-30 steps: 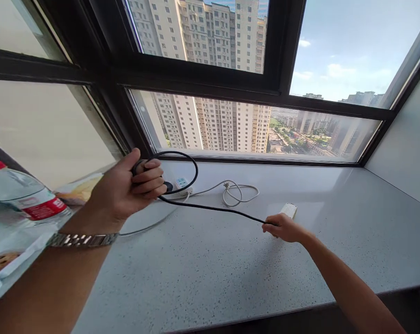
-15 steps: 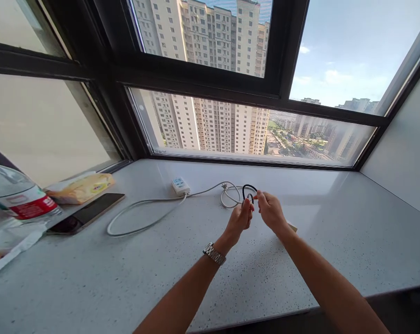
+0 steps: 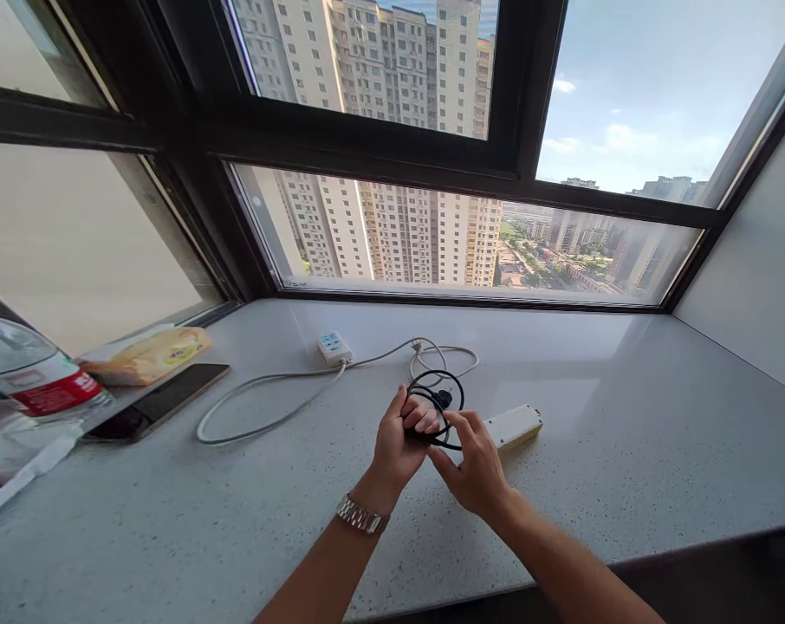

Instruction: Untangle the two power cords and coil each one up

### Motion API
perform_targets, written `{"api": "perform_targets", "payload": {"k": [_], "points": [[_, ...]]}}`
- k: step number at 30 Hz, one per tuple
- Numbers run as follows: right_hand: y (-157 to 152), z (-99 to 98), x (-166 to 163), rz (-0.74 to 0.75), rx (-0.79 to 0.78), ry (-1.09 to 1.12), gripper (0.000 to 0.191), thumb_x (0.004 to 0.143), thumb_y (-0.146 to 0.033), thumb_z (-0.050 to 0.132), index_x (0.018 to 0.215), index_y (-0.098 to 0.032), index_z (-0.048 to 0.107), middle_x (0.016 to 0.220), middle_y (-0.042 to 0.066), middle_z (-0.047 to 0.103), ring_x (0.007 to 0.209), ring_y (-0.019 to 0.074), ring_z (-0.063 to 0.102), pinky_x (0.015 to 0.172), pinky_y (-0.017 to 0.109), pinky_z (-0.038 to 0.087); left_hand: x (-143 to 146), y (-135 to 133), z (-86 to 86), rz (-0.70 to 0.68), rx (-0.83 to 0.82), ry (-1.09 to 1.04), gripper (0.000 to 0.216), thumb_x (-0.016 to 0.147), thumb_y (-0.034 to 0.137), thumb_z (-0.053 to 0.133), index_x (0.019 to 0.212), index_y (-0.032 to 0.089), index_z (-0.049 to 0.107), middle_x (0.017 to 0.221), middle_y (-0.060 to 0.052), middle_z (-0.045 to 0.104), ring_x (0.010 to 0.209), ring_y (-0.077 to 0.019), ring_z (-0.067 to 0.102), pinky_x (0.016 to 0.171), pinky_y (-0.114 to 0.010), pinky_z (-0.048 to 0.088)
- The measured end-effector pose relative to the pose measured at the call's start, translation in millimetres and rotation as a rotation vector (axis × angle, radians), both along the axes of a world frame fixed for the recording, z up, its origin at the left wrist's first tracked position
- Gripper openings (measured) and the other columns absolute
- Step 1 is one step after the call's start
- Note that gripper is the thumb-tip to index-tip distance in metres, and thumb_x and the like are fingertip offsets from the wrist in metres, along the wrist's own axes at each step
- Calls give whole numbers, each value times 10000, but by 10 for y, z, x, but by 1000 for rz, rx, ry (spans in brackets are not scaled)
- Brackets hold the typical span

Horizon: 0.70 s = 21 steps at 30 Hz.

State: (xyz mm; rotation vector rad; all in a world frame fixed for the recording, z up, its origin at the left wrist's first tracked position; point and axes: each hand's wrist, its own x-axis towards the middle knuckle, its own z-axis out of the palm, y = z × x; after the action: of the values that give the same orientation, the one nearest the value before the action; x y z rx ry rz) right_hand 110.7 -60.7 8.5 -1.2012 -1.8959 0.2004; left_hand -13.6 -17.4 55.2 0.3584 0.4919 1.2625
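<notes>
A coiled black cable (image 3: 437,386) sits in my left hand (image 3: 400,438), which grips the bundle of loops; a black plug shows inside the coil. My right hand (image 3: 474,468) touches the lower right side of the coil with its fingers on the loops. Both hands hover just above the speckled grey sill (image 3: 379,537). Right behind my right hand lies a pale yellow-white power strip (image 3: 515,425).
A white extension socket (image 3: 334,347) with its long white cord (image 3: 262,416) lies behind the hands. At the left are a dark phone (image 3: 162,400), a yellow packet (image 3: 146,354), a water bottle (image 3: 35,377) and a plastic bag (image 3: 9,464). Dark window frames (image 3: 392,156) rise behind.
The black cable, stretched between my far-apart hands a second ago, is now gathered into a coil. Both hands came together and moved nearer to me.
</notes>
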Motion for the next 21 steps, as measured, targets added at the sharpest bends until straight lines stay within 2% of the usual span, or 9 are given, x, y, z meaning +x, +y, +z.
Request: {"api": "perform_targets", "payload": {"k": [3, 6, 8, 10, 12, 13, 16, 18, 21], "points": [[-37, -114, -126, -57, 38, -194, 570, 826, -488, 561, 1275, -156, 448, 1233, 156, 511, 1108, 299, 468, 923, 456, 406, -131, -113, -155, -3, -135, 27, 468, 921, 356, 431, 523, 195, 244, 412, 79, 228, 359, -65, 325, 417, -201, 349], [-40, -218, -244, -49, 59, -376, 513, 830, -536, 544, 1194, -176, 527, 1261, 139, 523, 1180, 312, 424, 1003, 496, 330, -293, -187, -292, -45, -285, 219, 446, 910, 315, 466, 525, 193, 277, 420, 66, 306, 415, -87, 452, 484, -217, 431], [-27, -256, -303, 42, 15, -484, 423, 848, -536, 522, 1073, -186, 599, 1144, 115, 604, 1104, 275, 496, 972, 451, 371, -424, -197, -361, -96, -312, 395, 426, 855, 310, 561, 527, 190, 316, 456, 49, 391, 471, -108, 518, 522, -234, 466], [-8, -268, -336, 114, -50, -580, 375, 865, -527, 503, 933, -186, 643, 962, 90, 660, 957, 245, 567, 864, 402, 436, -557, -168, -406, -157, -266, 618, 379, 778, 346, 647, 548, 179, 396, 522, 21, 476, 521, -136, 560, 530, -253, 479], [12, -267, -338, 144, -70, -643, 368, 878, -509, 493, 848, -179, 652, 856, 76, 669, 860, 232, 587, 770, 375, 453, -657, -106, -426, -132, -155, 931, 302, 711, 404, 683, 650, 161, 514, 654, -21, 568, 575, -175, 595, 540, -290, 492], [22, -266, -325, 150, -60, -662, 352, 883, -488, 497, 833, -175, 652, 839, 73, 671, 844, 230, 589, 749, 370, 449, -682, -70, -433, -67, -68, 1110, 305, 685, 428, 687, 740, 155, 562, 765, -51, 607, 629, -200, 617, 570, -318, 506], [67, -267, -208, 173, -35, -702, 270, 888, -405, 522, 818, -176, 648, 804, 65, 679, 813, 219, 588, 730, 357, 429, -633, 10, -470, 110, 314, 1517, 475, 672, 463, 646, 1040, 168, 583, 1150, -131, 575, 966, -291, 614, 813, -407, 504], [115, -266, -37, 178, -38, -719, 241, 887, -369, 530, 804, -175, 646, 780, 69, 681, 800, 217, 583, 729, 351, 414, -519, 22, -522, 62, 546, 1620, 544, 724, 475, 581, 1171, 167, 539, 1285, -151, 506, 1183, -310, 496, 989, -431, 407], [211, -249, 408, 175, -42, -741, 244, 899, -340, 513, 763, -175, 632, 749, 72, 670, 793, 210, 572, 751, 344, 391, -351, 10, -610, -22, 692, 1683, 556, 801, 497, 489, 1245, 163, 501, 1339, -154, 470, 1268, -301, 410, 1061, -440, 330]]}}
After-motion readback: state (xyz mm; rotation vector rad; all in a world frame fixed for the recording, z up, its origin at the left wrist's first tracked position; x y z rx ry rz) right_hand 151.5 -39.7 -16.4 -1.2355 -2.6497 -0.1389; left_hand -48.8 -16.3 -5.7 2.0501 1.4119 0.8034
